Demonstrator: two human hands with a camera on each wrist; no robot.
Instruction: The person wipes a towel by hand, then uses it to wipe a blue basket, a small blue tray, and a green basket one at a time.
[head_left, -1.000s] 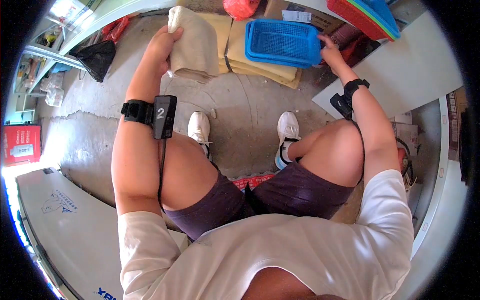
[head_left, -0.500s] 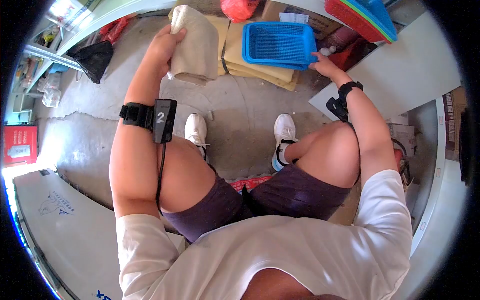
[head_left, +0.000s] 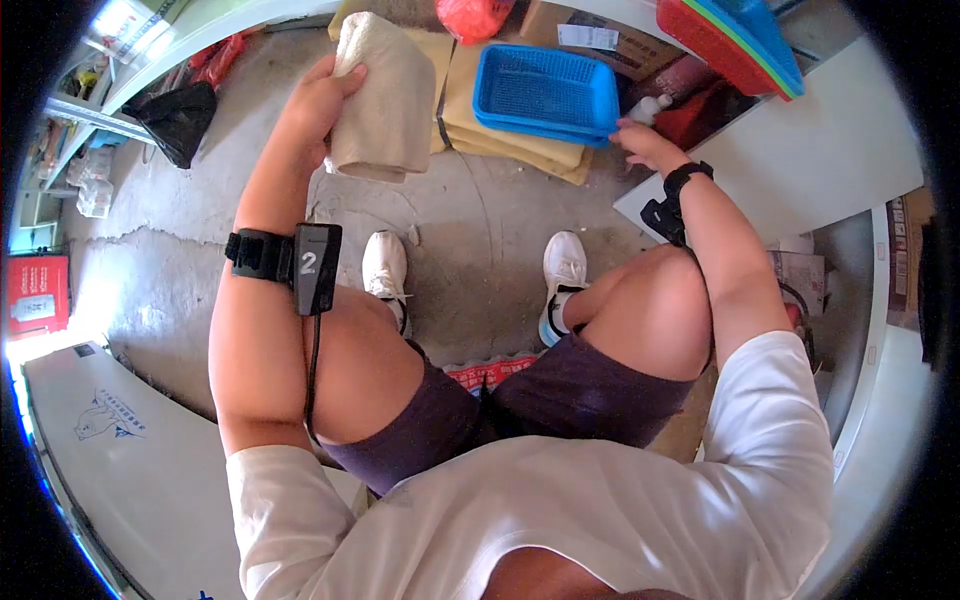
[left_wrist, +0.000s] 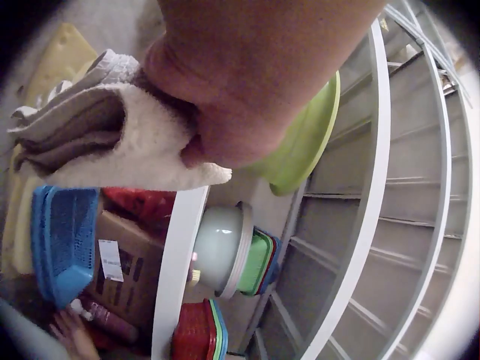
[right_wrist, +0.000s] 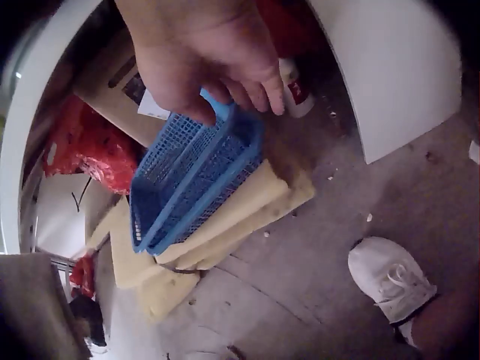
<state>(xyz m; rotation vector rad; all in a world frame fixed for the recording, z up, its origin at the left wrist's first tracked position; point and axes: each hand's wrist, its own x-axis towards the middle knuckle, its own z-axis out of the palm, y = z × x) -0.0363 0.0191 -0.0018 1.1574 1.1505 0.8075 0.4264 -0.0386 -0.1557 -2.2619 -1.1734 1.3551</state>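
A folded beige towel (head_left: 384, 105) is gripped by my left hand (head_left: 325, 105), thumb on its near face. In the left wrist view the towel (left_wrist: 112, 139) shows thick, loose folds beneath the hand. My right hand (head_left: 652, 145) holds the near right corner of the stacked blue plastic baskets (head_left: 545, 90). Seen from the right wrist, the baskets' corner lies between thumb and fingers, while the other fingers (right_wrist: 259, 96) hang loosely beside it. The baskets rest on folded yellow sheets (head_left: 520, 148) on the floor.
A cardboard box (head_left: 590, 42) and a red plastic bag (head_left: 474, 16) stand behind the baskets. A white bottle (head_left: 650, 108) lies right of them, near a white panel (head_left: 800, 150). More stacked baskets (head_left: 735, 45) are at the upper right. Shelving (head_left: 95, 105) stands at left.
The blue baskets have shifted a little left with my right hand, uncovering the white bottle. My left hand keeps hold of the towel, which has come slightly lower.
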